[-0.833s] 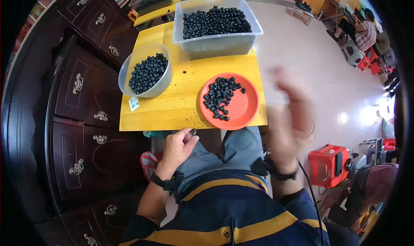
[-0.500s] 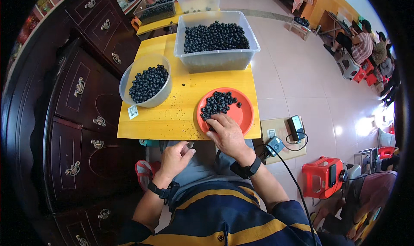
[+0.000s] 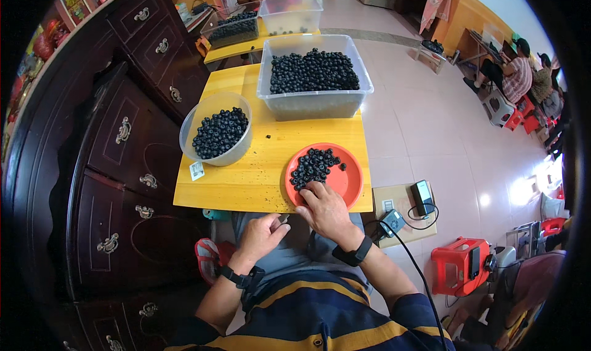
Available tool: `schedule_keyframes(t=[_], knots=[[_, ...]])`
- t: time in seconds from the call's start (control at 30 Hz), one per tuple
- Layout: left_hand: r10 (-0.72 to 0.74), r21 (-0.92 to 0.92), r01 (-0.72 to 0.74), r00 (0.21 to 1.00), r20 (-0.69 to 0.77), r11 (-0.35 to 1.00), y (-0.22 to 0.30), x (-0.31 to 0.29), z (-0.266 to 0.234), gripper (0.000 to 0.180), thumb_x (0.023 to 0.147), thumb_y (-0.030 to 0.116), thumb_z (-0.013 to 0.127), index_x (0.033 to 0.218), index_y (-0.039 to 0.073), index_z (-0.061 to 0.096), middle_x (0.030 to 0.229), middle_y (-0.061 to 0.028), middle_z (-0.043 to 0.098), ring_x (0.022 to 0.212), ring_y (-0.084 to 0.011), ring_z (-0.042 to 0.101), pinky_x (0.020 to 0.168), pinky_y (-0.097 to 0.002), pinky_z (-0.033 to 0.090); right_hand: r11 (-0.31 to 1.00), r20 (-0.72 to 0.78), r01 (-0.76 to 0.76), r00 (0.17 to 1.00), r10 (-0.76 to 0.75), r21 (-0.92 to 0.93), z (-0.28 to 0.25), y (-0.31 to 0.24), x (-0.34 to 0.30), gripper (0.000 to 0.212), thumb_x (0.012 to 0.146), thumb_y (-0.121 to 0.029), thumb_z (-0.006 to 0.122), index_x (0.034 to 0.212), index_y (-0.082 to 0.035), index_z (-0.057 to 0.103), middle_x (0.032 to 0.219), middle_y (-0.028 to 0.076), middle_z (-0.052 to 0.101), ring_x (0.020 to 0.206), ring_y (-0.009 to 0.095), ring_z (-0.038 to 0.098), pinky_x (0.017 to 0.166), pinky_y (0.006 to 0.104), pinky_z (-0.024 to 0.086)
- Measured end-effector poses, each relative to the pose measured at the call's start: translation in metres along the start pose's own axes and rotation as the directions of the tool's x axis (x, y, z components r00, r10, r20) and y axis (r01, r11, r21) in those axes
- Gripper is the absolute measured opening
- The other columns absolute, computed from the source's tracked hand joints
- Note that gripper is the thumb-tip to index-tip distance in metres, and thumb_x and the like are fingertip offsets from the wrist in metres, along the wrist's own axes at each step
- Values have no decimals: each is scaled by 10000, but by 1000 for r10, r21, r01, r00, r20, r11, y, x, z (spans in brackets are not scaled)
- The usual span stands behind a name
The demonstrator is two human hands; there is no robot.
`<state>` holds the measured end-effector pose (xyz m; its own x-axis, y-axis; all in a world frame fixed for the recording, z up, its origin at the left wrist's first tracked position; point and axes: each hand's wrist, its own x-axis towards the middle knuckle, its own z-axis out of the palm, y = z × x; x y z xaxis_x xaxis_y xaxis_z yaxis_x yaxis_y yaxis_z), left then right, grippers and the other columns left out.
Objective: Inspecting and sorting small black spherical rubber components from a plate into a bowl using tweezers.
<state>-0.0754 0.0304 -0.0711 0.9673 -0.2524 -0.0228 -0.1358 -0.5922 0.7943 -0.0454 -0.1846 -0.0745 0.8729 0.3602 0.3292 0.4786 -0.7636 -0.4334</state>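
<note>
A shallow orange-red plate [image 3: 348, 188] lies at the near right of the yellow table, holding a heap of small dark round pieces [image 3: 315, 166] that look like blueberries or beads. Over the plate's near left edge, my right hand [image 3: 327, 212] is bent with fingers closed at the heap; what its fingertips pinch is hidden. Just off the table's front edge, my left hand [image 3: 261, 237] is closed with a small grey blade-like piece [image 3: 283, 217] showing between thumb and forefinger. A round clear tub [image 3: 186, 132] with more dark pieces stands at the left.
A large clear bin [image 3: 320, 108] full of dark pieces sits at the table's [image 3: 240, 185] far side. Dark wooden cabinets [image 3: 123, 148] line the left. Right of the table, a cable runs from a small box [image 3: 392, 223]. A red stool [image 3: 455, 268] and other people are beyond.
The view has tilted up, so the table and its containers sit lower in the picture. My right hand stays at the plate's heap; my left hand keeps its closed hold.
</note>
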Motion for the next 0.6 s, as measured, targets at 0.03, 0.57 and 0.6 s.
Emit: schedule_keyframes(t=[0.03, 0.57, 0.6], knots=[[8, 13, -8, 1000, 13, 1000, -1, 0, 0, 231, 855, 208, 734, 954, 7, 678, 663, -119, 637, 578, -265, 635, 552, -374, 473, 998, -49, 62, 997, -62, -16, 0, 1, -1, 354, 922, -340, 643, 1130, -55, 615, 1162, 146, 576, 1066, 320, 583, 860, 434, 517], [3, -64, -1, 1000, 24, 998, 1, 1, 15, 292, 853, 150, 750, 718, 1, 538, 600, -76, 544, 558, -145, 499, 572, -331, 456, 999, 73, 25, 997, -22, -42, 6, -2, -6, 236, 967, -335, 583, 990, -100, 567, 939, 115, 584, 879, 303, 635, 693, 453, 542], [16, -61, -15, 1000, 21, 998, 0, 1, 16, 292, 853, 150, 750, 718, 1, 538, 600, -76, 544, 558, -145, 499, 572, -331, 456, 998, 21, 26, 999, -25, -49, 7, 0, -5, 224, 945, -324, 619, 946, -101, 594, 858, 99, 596, 803, 299, 639, 648, 434, 538]])
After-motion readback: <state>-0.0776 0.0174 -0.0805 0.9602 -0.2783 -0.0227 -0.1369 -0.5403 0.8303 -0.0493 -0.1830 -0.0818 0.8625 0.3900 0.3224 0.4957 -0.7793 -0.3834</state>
